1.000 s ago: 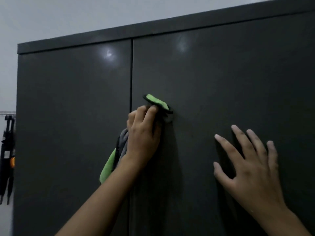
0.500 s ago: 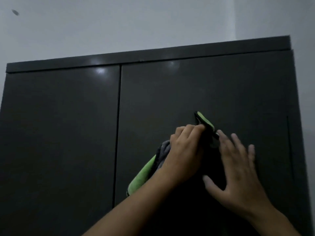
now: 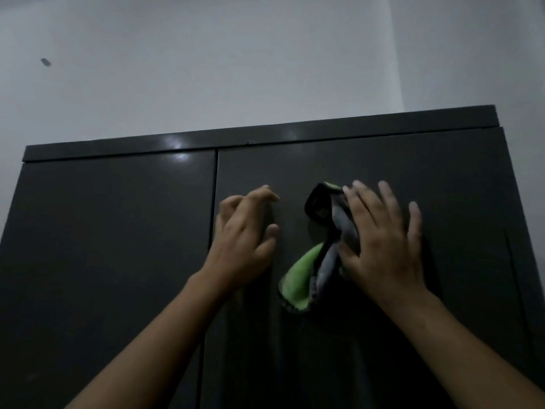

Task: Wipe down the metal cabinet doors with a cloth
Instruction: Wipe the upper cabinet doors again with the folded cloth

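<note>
Cloth pinned to right cabinet door under my right hand, fingers straight and spread, my left hand beside it, loosely curled, holding nothing

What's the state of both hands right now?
Left hand: open, fingers loosely curled, holding nothing.
Right hand: open, straight fingers pressing the cloth against the right door.

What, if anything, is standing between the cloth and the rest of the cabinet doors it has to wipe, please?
Only the left hand, on the right door left of the cloth, by the seam. The right hand presses the cloth to that door; above and rightward it is bare.
</note>
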{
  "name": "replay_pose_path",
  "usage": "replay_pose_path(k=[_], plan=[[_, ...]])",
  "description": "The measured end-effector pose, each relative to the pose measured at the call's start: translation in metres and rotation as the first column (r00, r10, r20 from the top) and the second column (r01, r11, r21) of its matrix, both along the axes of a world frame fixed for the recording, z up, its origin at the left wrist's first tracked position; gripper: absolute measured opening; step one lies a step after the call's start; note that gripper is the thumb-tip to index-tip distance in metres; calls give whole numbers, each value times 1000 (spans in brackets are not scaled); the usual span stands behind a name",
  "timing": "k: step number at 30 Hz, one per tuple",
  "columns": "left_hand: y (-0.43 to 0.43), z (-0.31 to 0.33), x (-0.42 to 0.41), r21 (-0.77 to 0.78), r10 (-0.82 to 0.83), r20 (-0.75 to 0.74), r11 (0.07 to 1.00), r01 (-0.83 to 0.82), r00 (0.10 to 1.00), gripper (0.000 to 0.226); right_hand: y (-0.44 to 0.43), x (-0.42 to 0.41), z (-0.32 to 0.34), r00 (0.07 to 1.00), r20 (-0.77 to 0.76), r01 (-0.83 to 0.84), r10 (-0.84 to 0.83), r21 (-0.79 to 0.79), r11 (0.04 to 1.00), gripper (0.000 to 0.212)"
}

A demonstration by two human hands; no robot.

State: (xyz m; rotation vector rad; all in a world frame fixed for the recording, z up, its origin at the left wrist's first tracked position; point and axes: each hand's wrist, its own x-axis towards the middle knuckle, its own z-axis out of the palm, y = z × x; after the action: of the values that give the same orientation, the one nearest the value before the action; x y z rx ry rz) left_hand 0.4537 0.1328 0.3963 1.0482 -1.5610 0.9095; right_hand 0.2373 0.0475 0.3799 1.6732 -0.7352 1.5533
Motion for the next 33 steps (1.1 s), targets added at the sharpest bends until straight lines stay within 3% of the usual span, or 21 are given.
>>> replay_pose_path(k=[4,8,11,13,16,21,23,29,33], plan=[[-9,8,33,-68,82,26,995,-80,996,50,13,34,62,994,32,-102,102,-13,995,69],[-20,2,45,-128,-45,-13,991,43,999,50,21,76,83,972,-205,-131,118,-48,990,64],[-23,0,53,-150,-125,-39,982,118,991,52,25,86,79,925,-375,-88,57,-65,994,71],[-23,-1,55,-151,-131,-35,981,124,991,50,19,82,84,910,-415,-62,-8,-154,986,59],[-23,0,53,-148,-77,-8,986,75,997,45,7,65,105,937,-349,-93,5,-236,967,42],[-24,5,45,-127,73,19,989,-70,997,47,-4,23,127,985,-115,-150,130,-188,971,41],[-26,8,38,-123,106,19,987,-102,994,47,-8,17,123,985,-110,-156,137,-199,968,41],[-26,19,7,-124,45,-15,991,-46,999,48,-16,-9,55,852,-513,-248,108,-214,945,37],[-33,22,-24,-130,19,92,991,-7,996,45,-24,-58,5,796,-605,-191,16,-226,955,36]])
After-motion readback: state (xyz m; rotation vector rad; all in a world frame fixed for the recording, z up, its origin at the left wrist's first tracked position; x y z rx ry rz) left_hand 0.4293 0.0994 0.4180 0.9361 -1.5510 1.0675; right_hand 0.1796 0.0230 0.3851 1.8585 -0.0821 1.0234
